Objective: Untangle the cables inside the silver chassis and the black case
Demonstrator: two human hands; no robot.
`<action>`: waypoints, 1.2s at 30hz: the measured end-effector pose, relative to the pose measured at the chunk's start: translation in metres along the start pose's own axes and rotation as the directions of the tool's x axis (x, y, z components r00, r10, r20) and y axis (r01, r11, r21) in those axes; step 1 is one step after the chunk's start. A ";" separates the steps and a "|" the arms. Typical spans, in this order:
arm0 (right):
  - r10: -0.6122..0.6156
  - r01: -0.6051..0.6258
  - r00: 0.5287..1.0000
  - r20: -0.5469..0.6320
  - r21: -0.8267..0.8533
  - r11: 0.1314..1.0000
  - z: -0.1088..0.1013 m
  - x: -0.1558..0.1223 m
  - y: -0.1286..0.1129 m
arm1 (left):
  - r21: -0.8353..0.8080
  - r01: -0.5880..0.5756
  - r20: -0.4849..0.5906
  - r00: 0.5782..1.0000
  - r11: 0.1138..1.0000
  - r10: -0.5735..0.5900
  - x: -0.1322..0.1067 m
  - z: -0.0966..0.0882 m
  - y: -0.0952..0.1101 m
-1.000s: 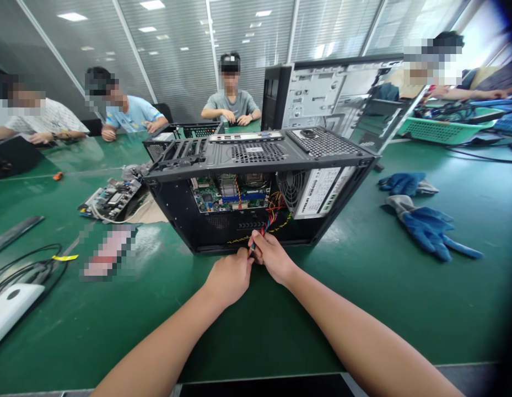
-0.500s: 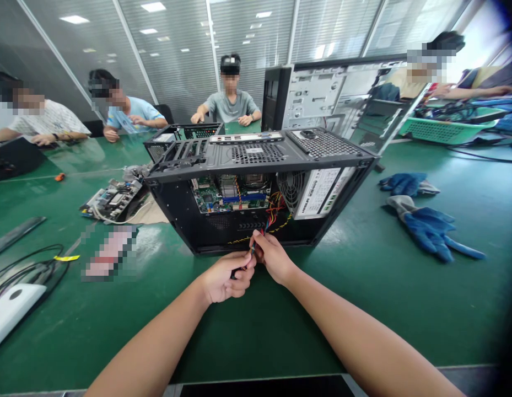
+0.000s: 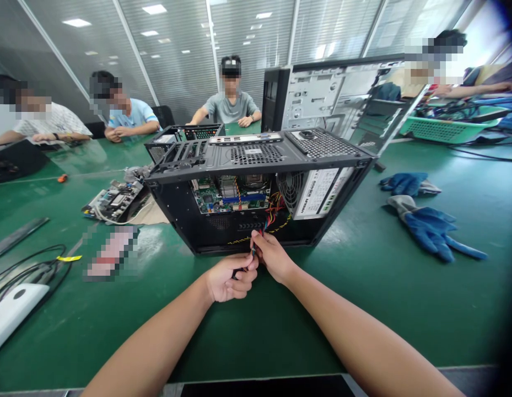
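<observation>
Closed around a bundle of coloured cables [image 3: 264,225], my left hand [image 3: 233,277] is just in front of the computer case. My right hand [image 3: 273,256] pinches the same bundle close by, nearer the case opening. The cables run up to the power supply [image 3: 319,193] with its white label and fan. The open black computer case [image 3: 247,168] lies on its side facing me, and a green motherboard [image 3: 231,194] shows inside it. The ends of the cables are mostly hidden in my left hand.
Blue-and-grey gloves [image 3: 429,223] lie right of the case. Another open case [image 3: 322,96] stands behind it. A heap of circuit parts [image 3: 117,198], a blurred pink object [image 3: 113,253] and black cables [image 3: 32,264] lie left. A green basket [image 3: 452,127] sits far right. Several people sit around.
Both my hands stay almost in place on the cables, the left shifting very slightly right. Across the table, the person in light blue has lowered their hands together.
</observation>
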State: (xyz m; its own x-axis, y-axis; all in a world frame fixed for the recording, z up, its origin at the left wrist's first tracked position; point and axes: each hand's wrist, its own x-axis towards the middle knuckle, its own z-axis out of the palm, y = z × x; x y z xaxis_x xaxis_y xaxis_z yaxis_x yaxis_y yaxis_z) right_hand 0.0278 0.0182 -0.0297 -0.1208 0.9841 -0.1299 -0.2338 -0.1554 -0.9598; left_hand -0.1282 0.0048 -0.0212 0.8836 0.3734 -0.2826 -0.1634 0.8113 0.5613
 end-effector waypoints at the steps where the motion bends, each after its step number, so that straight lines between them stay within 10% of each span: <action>1: -0.009 0.009 1.000 0.000 -0.003 1.000 0.000 0.000 0.000 | 0.005 -0.006 -0.005 1.000 1.000 0.006 0.000 0.000 -0.001; 23: -0.044 0.042 0.998 -0.037 -0.053 0.998 0.001 -0.001 -0.002 | 0.107 -0.037 -0.067 0.997 0.994 0.044 0.002 0.008 -0.002; 36: -0.042 0.041 0.999 -0.021 -0.029 0.999 0.000 -0.001 -0.001 | 0.470 -0.022 -0.347 0.914 0.882 0.208 0.004 0.020 -0.007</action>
State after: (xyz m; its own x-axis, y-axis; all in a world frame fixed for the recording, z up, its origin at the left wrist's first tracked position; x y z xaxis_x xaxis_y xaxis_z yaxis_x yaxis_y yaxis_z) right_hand 0.0277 0.0177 -0.0288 -0.0910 0.9913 -0.0946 -0.2109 -0.1121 -0.9711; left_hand -0.1145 -0.0082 -0.0101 0.6214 0.6666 -0.4118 0.0426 0.4960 0.8673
